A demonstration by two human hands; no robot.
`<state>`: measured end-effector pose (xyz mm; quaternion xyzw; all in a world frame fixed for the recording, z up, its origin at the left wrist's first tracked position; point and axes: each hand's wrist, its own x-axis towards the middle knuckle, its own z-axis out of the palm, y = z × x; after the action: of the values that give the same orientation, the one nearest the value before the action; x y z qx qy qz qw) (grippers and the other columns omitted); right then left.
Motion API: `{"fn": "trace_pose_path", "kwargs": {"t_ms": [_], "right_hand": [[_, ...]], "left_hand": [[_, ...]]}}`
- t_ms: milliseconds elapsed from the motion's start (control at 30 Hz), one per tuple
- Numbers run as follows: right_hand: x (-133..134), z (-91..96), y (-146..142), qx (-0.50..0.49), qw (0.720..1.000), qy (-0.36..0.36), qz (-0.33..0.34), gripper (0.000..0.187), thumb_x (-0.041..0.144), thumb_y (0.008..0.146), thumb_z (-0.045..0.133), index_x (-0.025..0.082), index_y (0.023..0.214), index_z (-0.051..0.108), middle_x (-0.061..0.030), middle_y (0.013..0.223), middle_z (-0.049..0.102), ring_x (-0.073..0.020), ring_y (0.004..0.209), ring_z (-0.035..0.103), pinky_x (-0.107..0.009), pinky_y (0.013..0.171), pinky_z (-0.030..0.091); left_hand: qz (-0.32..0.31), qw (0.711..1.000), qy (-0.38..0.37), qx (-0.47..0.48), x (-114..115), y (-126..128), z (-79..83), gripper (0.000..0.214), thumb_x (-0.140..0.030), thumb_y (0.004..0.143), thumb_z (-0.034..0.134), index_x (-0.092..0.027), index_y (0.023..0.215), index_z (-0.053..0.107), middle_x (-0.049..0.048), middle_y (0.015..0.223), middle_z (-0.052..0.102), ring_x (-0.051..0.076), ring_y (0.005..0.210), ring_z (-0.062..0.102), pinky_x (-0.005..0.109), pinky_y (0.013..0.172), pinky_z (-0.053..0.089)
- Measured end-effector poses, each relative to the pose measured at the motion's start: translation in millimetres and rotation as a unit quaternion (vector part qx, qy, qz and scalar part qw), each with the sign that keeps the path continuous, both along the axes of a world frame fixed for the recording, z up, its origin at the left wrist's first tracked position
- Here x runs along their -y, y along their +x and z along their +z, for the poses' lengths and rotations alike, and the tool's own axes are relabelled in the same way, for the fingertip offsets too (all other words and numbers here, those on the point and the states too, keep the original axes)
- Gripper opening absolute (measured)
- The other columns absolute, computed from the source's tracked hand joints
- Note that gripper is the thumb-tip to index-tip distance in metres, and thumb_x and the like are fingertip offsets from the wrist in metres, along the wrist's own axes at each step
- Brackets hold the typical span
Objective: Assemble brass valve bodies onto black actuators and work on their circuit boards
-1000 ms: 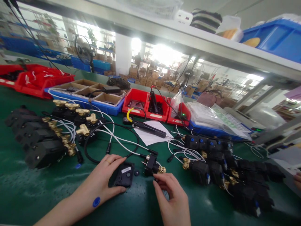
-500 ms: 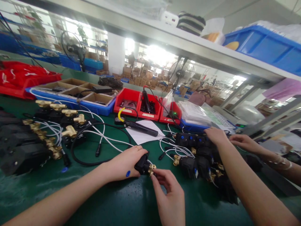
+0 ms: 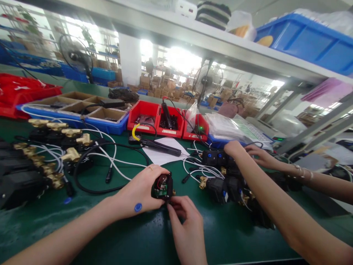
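The person's left hand (image 3: pixel 140 192) is closed around a black valve unit (image 3: pixel 162 186), held just above the green table mat (image 3: pixel 116 235) near the front edge of the bench, a little left of the middle of the view. The thumb and fingers wrap its left side. The unit's open face is turned up toward the camera and shows a small green circuit board inside. The right hand (image 3: pixel 184 223) comes up from below with its fingers bunched tight against the lower edge of the unit. It seems to pinch at the housing there, but the knuckles hide the fingertips, so whether it grips the body itself or some small part is not clear. To the right, a co-worker's two hands (image 3: pixel 234 148) reach in across a cluster of black units with blue buttons (image 3: pixel 220 159), which has white wires trailing from it. On the left lies a row of valves with brass fittings (image 3: pixel 56 147), and beside them a black cable (image 3: pixel 91 176) loops over the mat. Behind the held unit a white sheet of paper (image 3: pixel 158 156) lies flat with a black pen-like tool (image 3: pixel 161 147) across it. Farther back stand red bins (image 3: pixel 143 110) and a blue tray of cardboard boxes (image 3: pixel 110 128).
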<state>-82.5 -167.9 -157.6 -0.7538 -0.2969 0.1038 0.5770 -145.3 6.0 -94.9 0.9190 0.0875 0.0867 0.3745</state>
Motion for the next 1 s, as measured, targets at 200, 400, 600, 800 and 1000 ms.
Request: {"fn": "trace_pose_path", "kwargs": {"t_ms": [200,400,600,800,1000], "right_hand": [[2.3,1.1,5.3,-0.01,1.0,-0.01,-0.015,0.019,0.03,0.088,0.059,0.021,0.086,0.076,-0.0048,0.084,0.069,-0.019,0.075,0.069,-0.025,0.065,0.055],[-1.3,-10.0,11.5,-0.033,0.999,-0.025,-0.034,0.019,0.03,0.085,0.06,0.019,0.084,0.075,-0.0063,0.083,0.068,-0.0208,0.072,0.069,-0.027,0.062,0.055],[0.3,-15.3,19.8,-0.025,0.998,-0.031,-0.038,0.016,0.027,0.084,0.062,0.019,0.085,0.076,-0.0065,0.083,0.07,-0.021,0.072,0.07,-0.027,0.062,0.056],[4.0,-22.9,22.4,-0.037,0.998,-0.021,-0.049,0.018,0.029,0.086,0.063,0.018,0.09,0.077,-0.0073,0.088,0.071,-0.0208,0.076,0.07,-0.027,0.066,0.058],[3.5,-25.1,22.3,-0.049,0.997,-0.021,-0.058,0.02,0.032,0.085,0.062,0.019,0.089,0.076,-0.0079,0.087,0.07,-0.0225,0.075,0.07,-0.029,0.063,0.058]], "left_hand": [[-0.012,0.999,0.026,0.018,-5.1,18.3,-0.9,0.058,-0.018,0.065,0.075,-0.019,0.122,0.065,0.0108,0.121,0.065,0.033,0.119,0.058,0.046,0.107,0.048],[-0.031,0.999,0.028,0.015,-13.4,45.8,-11.0,0.066,-0.023,0.068,0.078,-0.013,0.131,0.063,0.0151,0.123,0.065,0.036,0.119,0.059,0.048,0.106,0.047],[0.003,1.0,0.006,0.017,-10.9,52.1,-6.3,0.065,-0.027,0.063,0.082,-0.017,0.125,0.065,0.0116,0.124,0.071,0.036,0.117,0.064,0.046,0.103,0.049],[0.054,0.998,-0.031,0.008,-7.4,55.5,-4.2,0.065,-0.036,0.066,0.078,-0.012,0.125,0.065,0.0166,0.12,0.073,0.038,0.111,0.067,0.047,0.098,0.052],[0.06,0.993,-0.104,-0.011,-12.4,55.7,-13.8,0.074,-0.036,0.058,0.083,-0.014,0.126,0.061,0.0112,0.106,0.076,0.035,0.102,0.071,0.045,0.094,0.053]]}}
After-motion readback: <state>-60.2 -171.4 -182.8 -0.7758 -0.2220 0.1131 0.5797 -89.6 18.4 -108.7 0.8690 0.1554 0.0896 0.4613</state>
